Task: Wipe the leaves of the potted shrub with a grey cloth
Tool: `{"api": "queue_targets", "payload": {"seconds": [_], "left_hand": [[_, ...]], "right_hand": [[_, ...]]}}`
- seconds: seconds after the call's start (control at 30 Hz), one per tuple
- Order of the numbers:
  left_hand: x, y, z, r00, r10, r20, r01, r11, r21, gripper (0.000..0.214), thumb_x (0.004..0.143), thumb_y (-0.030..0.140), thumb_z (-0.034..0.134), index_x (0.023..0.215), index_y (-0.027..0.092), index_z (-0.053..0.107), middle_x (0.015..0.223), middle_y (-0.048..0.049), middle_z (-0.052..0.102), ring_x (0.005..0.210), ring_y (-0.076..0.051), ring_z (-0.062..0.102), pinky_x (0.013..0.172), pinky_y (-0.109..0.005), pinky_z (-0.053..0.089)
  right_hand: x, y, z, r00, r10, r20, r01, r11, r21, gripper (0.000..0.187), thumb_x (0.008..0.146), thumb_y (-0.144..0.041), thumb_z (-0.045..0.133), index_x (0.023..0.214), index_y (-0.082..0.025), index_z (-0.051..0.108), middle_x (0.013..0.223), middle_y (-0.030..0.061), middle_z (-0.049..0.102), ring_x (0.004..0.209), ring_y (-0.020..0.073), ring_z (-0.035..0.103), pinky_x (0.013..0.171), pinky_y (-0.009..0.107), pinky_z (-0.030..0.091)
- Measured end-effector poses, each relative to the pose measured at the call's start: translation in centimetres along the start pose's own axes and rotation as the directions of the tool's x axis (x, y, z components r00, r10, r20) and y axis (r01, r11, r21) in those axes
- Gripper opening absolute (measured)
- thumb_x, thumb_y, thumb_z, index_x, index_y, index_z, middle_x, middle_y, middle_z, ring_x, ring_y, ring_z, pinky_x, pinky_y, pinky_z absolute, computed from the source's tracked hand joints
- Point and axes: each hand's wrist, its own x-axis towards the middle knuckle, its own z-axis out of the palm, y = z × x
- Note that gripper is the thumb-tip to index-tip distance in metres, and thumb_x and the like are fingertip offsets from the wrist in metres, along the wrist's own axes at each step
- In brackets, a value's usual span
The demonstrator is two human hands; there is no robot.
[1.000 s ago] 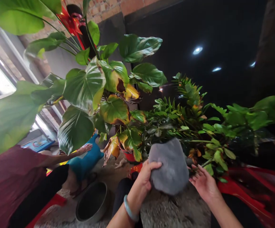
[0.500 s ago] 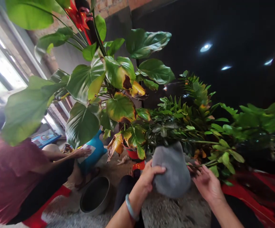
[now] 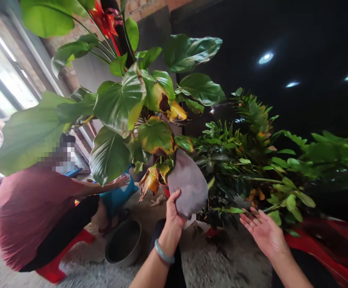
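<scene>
My left hand [image 3: 174, 212], with a pale bangle at its wrist, is closed on the lower edge of a grey cloth [image 3: 188, 184]. The cloth stands up in front of the big-leafed plant and hides part of its lower leaves and pot. Lower right, my right hand [image 3: 262, 232] is palm up with its fingers stretched out. A narrow green leaf [image 3: 232, 210] lies at its fingertips; whether they touch it I cannot tell. Behind both hands grows a dense bushy plant [image 3: 222, 160].
A tall plant [image 3: 155, 136] with partly yellowed, browned leaves fills the middle. A dark basin [image 3: 123, 244] stands on the concrete floor. Left, a person in a red shirt [image 3: 38, 208] sits on a red stool [image 3: 52, 274], a hand by a blue object [image 3: 116, 200]. A dark glossy wall [image 3: 306, 44] rises behind.
My left hand has moved the grey cloth left and up, away from my right hand. My right hand has turned more palm up. The person at left has shifted an arm.
</scene>
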Motion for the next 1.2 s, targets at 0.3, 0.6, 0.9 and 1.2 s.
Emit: {"api": "queue_targets", "payload": {"seconds": [0.3, 0.6, 0.9, 1.2], "left_hand": [[-1.2, 2.9, -1.6, 0.970, 0.194, 0.144, -0.182, 0.979, -0.087, 0.032, 0.053, 0.024, 0.065, 0.085, 0.019, 0.065, 0.066, -0.0025, 0.069, 0.066, -0.024, 0.066, 0.072, -0.036, 0.052], [0.4, -0.2, -1.8, 0.996, -0.050, -0.079, 0.051, 0.999, 0.006, 0.030, 0.067, 0.013, 0.059, 0.097, 0.009, 0.063, 0.060, -0.0064, 0.068, 0.057, -0.025, 0.066, 0.067, -0.038, 0.053], [-1.2, 3.8, -1.1, 0.983, 0.160, 0.087, -0.143, 0.974, -0.175, 0.023, 0.065, 0.016, 0.057, 0.086, 0.017, 0.065, 0.064, -0.0031, 0.070, 0.058, -0.020, 0.066, 0.064, -0.031, 0.053], [-0.1, -1.7, -2.3, 0.985, -0.089, -0.145, 0.092, 0.996, 0.015, 0.013, 0.069, 0.012, 0.056, 0.082, 0.012, 0.061, 0.060, -0.0081, 0.067, 0.055, -0.022, 0.065, 0.064, -0.036, 0.053]], "right_hand": [[0.6, 0.0, -0.9, 1.000, -0.012, 0.005, 0.012, 0.999, -0.033, 0.011, 0.065, -0.021, 0.063, 0.076, -0.021, 0.064, 0.072, 0.0057, 0.072, 0.068, 0.0233, 0.070, 0.062, 0.037, 0.060], [0.8, 0.3, -1.2, 0.999, -0.033, 0.030, 0.034, 0.999, -0.033, 0.015, 0.063, -0.023, 0.067, 0.078, -0.019, 0.065, 0.071, 0.0069, 0.073, 0.067, 0.0236, 0.071, 0.061, 0.036, 0.060], [0.4, 0.0, -1.0, 0.999, -0.044, 0.011, 0.044, 0.999, -0.031, 0.015, 0.061, -0.022, 0.067, 0.075, -0.020, 0.065, 0.071, 0.0059, 0.072, 0.066, 0.0236, 0.070, 0.062, 0.037, 0.059], [0.3, 0.2, -0.8, 1.000, -0.031, -0.007, 0.030, 0.998, -0.052, 0.015, 0.062, -0.020, 0.063, 0.077, -0.020, 0.064, 0.070, 0.0062, 0.073, 0.066, 0.0222, 0.070, 0.062, 0.035, 0.058]]}}
